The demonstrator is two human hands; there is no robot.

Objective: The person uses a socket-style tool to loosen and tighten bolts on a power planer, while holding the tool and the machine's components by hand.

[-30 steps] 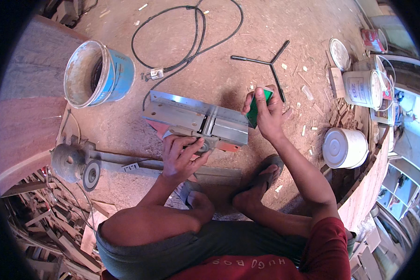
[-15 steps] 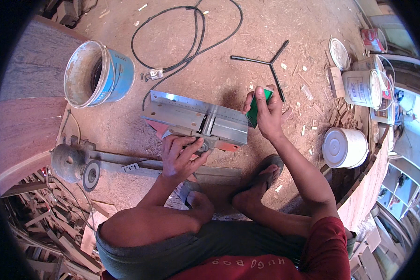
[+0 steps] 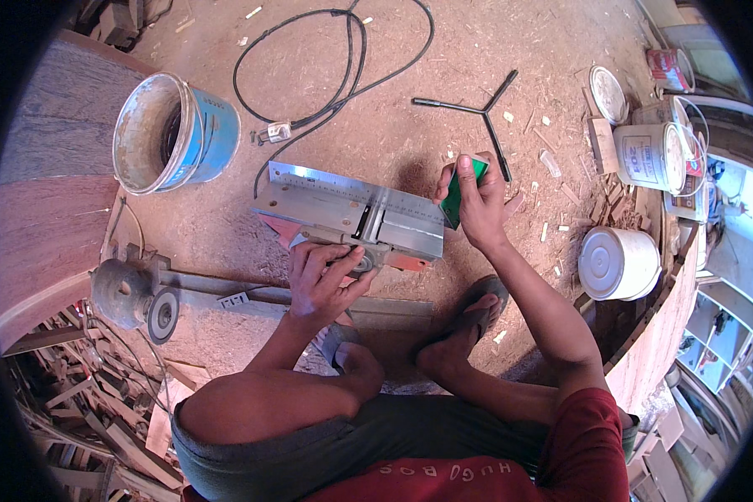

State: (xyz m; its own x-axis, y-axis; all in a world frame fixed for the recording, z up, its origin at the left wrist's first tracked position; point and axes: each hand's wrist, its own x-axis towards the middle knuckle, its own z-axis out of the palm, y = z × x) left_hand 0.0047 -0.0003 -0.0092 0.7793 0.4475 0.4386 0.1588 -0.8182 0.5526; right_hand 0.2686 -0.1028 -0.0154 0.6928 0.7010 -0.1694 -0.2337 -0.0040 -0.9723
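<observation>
An upturned electric hand planer lies across in front of me with its metal sole facing up and the cutter slot right of its middle. At its near side, by the round drum end, my left hand is closed, fingertips pressed against the body. A try square has its marked steel blade standing along the far part of the sole. Closed around the square's green handle, my right hand is just off the planer's right end. The underside of the planer is hidden.
Beyond the planer lie a coiled black cable and a three-armed wrench. A blue bucket stands at left, above a bench grinder. White lidded tubs and scrap wood line the right. My sandalled feet are close by.
Both hands, the planer and the try square look the same as before. Only the whole view has shifted very slightly.
</observation>
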